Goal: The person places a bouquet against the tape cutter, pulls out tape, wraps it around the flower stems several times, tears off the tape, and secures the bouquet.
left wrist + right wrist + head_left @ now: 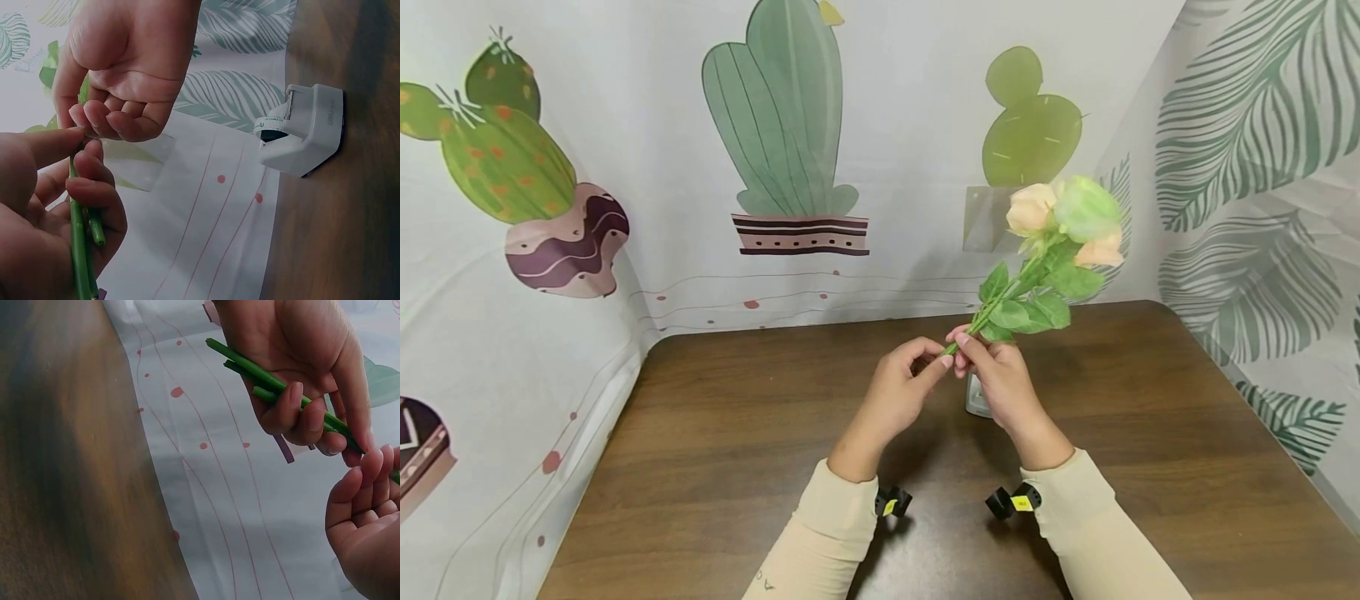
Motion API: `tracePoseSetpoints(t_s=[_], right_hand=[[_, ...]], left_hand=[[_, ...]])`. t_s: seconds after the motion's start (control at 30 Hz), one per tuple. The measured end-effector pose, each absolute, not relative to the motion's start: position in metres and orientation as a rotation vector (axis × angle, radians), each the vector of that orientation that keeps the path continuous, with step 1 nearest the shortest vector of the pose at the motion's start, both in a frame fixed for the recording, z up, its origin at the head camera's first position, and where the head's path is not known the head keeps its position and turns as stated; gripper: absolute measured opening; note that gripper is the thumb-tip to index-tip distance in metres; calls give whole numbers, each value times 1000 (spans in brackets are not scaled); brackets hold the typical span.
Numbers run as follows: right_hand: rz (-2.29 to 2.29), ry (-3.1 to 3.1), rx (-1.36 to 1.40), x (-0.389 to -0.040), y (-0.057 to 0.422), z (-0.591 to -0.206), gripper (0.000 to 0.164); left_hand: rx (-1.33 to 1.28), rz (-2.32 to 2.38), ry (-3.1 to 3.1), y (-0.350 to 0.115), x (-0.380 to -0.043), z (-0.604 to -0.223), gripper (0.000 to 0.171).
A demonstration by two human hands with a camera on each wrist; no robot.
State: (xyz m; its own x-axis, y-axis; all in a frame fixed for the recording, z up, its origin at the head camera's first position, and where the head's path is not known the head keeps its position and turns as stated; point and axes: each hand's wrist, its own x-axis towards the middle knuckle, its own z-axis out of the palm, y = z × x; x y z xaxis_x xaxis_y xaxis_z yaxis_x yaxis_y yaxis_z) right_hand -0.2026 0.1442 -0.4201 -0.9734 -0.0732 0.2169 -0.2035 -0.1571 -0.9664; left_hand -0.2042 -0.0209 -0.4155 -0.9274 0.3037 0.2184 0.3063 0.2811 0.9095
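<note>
A bunch of artificial-looking roses is held up over the table, with peach roses (1032,208), a green rose (1086,208) and leafy stems (1026,279). My left hand (895,387) grips the lower stems; in the right wrist view the cut stem ends (240,356) stick out past its curled fingers. Just above it, my right hand (1003,383) pinches the same stems between thumb and fingers, fingertips right beside the left hand's. Behind the right hand stands a white tape dispenser (312,125) with a tape end at its front, partly hidden in the head view.
The brown wooden table (737,450) reaches back to a white cloth (917,125) printed with cacti. A leaf-printed cloth (1247,275) hangs on the right. Black wrist straps (891,502) sit at both beige sleeves (827,525).
</note>
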Motion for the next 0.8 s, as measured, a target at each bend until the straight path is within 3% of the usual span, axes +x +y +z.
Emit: tracePoseSetpoints(t_s=[0.57, 0.8], right_hand=[[2226, -2040, 305, -205, 145, -422, 29], [2247, -1991, 272, -204, 144, -421, 23]], left_hand=[[-586, -1705, -2518, -20, -204, -417, 8], [-563, -1733, -2522, -21, -204, -417, 9]])
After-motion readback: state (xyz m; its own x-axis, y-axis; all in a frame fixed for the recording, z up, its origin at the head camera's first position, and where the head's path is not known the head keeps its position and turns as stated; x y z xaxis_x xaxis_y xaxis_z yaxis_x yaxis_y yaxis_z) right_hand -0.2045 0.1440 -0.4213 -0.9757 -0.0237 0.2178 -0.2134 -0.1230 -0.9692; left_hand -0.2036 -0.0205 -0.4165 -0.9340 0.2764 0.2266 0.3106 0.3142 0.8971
